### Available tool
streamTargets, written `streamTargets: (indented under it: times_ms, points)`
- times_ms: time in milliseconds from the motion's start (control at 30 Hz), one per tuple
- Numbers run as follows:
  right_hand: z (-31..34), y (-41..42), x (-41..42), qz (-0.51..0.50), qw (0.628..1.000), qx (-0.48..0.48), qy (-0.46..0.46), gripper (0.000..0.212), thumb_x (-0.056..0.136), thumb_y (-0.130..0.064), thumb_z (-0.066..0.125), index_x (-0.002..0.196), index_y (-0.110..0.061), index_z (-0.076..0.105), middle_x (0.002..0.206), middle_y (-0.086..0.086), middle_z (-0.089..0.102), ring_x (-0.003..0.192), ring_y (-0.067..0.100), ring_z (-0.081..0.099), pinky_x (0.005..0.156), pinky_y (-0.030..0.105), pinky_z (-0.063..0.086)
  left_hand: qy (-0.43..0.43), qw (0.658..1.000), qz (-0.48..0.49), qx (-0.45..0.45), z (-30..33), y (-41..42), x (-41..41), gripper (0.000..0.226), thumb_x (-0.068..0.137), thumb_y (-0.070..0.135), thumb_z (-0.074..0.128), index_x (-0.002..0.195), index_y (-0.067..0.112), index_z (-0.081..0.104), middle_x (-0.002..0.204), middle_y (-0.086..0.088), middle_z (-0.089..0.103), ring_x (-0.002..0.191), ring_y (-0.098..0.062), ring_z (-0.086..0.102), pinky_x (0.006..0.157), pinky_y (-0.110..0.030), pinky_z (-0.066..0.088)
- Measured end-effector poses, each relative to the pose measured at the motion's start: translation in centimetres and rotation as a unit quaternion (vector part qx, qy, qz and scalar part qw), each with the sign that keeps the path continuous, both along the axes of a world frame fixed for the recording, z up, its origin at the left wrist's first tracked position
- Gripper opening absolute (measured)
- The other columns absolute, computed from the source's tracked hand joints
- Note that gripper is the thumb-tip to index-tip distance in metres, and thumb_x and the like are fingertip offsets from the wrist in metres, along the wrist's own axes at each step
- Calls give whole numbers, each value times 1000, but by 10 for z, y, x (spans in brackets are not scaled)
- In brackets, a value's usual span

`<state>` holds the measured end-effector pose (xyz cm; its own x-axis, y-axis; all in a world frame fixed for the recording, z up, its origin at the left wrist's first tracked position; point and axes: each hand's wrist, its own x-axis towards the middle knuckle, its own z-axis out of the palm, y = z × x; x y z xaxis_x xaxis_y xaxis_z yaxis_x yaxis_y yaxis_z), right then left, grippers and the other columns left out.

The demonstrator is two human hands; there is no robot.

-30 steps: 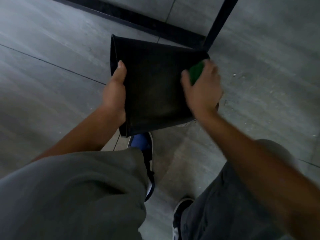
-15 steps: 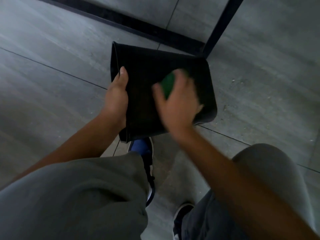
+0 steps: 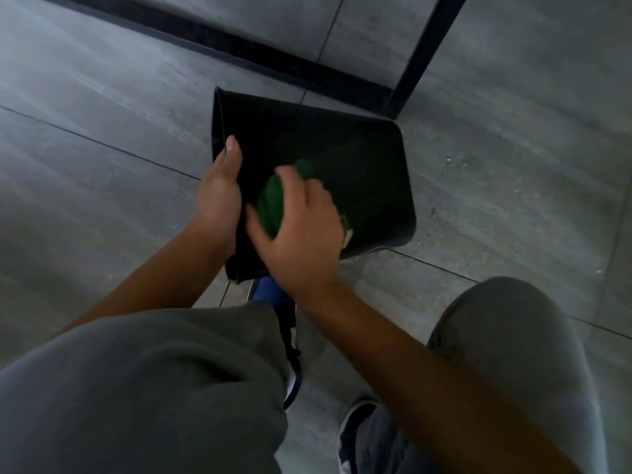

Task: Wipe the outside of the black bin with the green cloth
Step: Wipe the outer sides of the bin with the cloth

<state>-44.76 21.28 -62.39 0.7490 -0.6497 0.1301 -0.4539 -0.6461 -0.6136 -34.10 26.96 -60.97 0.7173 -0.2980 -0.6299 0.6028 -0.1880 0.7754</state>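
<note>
The black bin (image 3: 345,159) lies tipped on its side above the floor, one flat wall facing up at me. My left hand (image 3: 219,189) grips its left edge, thumb stretched along the rim. My right hand (image 3: 301,227) presses the bunched green cloth (image 3: 273,203) against the near left part of that upper wall. Most of the cloth is hidden under my palm; a small pale tag shows at the hand's right side.
Grey floor tiles (image 3: 102,107) lie all around. A black skirting strip (image 3: 212,46) and a black vertical frame (image 3: 424,53) run behind the bin. My grey-trousered knees (image 3: 143,381) and a blue shoe (image 3: 270,295) sit just below the bin.
My right hand has slid the green cloth from the bin's far right corner across the wall toward the near left. The left hand has kept its grip on the left edge.
</note>
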Motion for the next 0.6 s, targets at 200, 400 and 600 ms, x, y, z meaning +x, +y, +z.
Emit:
streamTargets:
  times_ms: [200,400,600]
  points:
    - [-33,-120,33,-121,989,-9,83,67,92,-61,57,144,-20,47,127,11,62,108,26,64,82,38,54,42,999,17,3,-3,4,-4,54,99,64,49,139,29,60,124,-5,76,113,-30,74,101,-57,55]
    - [-8,-72,-7,14,994,88,63,72,83,-54,71,146,-32,43,130,2,58,112,19,61,88,37,55,16,999,6,32,5,1,1,58,95,69,49,137,30,62,122,-7,76,110,-30,75,100,-56,55]
    - [29,-87,-2,60,937,344,-31,59,85,-39,81,132,-27,47,111,-12,59,97,2,63,78,21,53,0,999,-30,44,12,0,3,69,90,77,49,137,30,64,127,-6,75,116,-29,72,104,-56,53]
